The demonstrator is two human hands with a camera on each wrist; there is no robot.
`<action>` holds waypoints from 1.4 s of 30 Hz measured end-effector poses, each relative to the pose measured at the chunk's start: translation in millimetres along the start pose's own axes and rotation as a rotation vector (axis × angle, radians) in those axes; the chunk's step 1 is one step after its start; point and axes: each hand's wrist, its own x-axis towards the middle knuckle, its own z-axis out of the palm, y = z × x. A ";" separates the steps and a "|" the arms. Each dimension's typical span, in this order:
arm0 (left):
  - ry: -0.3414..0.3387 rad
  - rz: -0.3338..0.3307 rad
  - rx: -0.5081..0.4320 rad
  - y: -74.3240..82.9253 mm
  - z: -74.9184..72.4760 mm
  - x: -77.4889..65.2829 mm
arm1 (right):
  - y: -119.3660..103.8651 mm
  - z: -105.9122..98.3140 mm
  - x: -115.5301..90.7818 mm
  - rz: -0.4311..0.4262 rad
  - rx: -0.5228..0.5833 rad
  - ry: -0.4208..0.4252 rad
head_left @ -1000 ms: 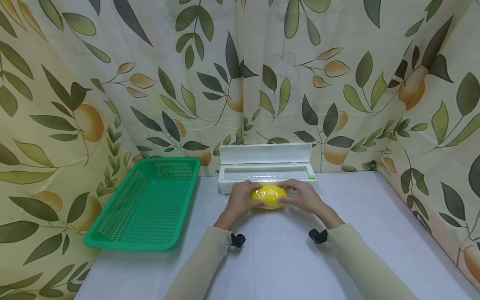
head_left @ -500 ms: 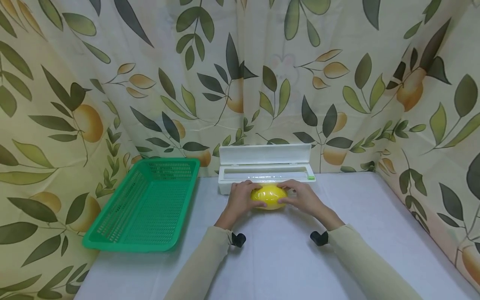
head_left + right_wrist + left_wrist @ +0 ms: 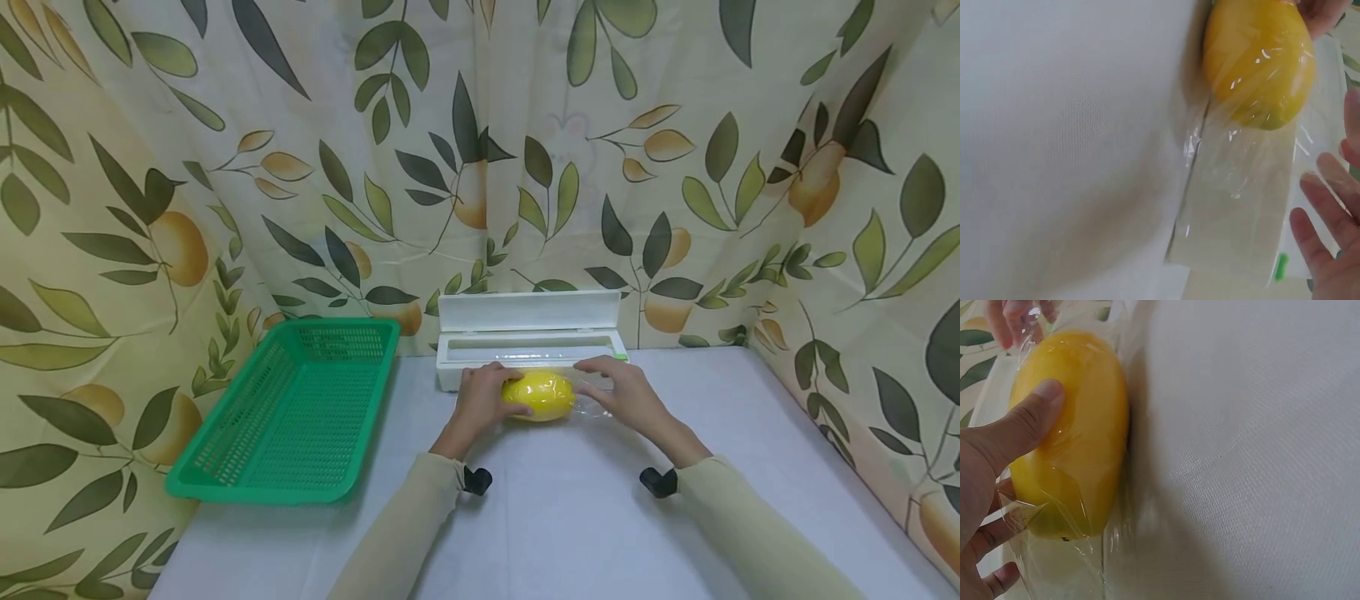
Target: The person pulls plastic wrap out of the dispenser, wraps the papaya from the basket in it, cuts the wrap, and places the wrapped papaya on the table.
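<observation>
Yellow melon (image 3: 542, 397) under cling film (image 3: 1235, 187) lies just before the front edge of the white film dispenser (image 3: 528, 312); left hand (image 3: 482, 402) grips it, right hand (image 3: 626, 398), fingers loosely spread, is beside its end; tablecloth (image 3: 555, 517) stretches rightward and nearer.

On the tabletop (image 3: 570, 517), the basket (image 3: 262, 492) lies to my left; before me, the fruit (image 3: 543, 396) sits between my left hand (image 3: 482, 402) and right hand (image 3: 621, 395), the box (image 3: 528, 312) just behind, the curtain (image 3: 502, 183) beyond.
</observation>
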 end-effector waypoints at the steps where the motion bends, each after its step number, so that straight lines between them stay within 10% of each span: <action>1: -0.003 -0.001 -0.001 -0.4 -0.2 0.0 | 1.7 -0.7 -0.5 -0.005 -0.009 0.026; 14: 0.005 -0.003 -0.002 -0.2 -0.1 -0.8 | 24.4 -7.7 3.6 -0.063 -0.075 0.281; 25: 0.001 0.004 -0.015 -1.2 2.0 -1.3 | 51.1 -4.9 2.3 0.186 -0.045 0.115; 42: 0.019 0.025 0.042 1.6 -0.5 -2.0 | 65.7 -7.8 4.7 0.327 0.011 -0.007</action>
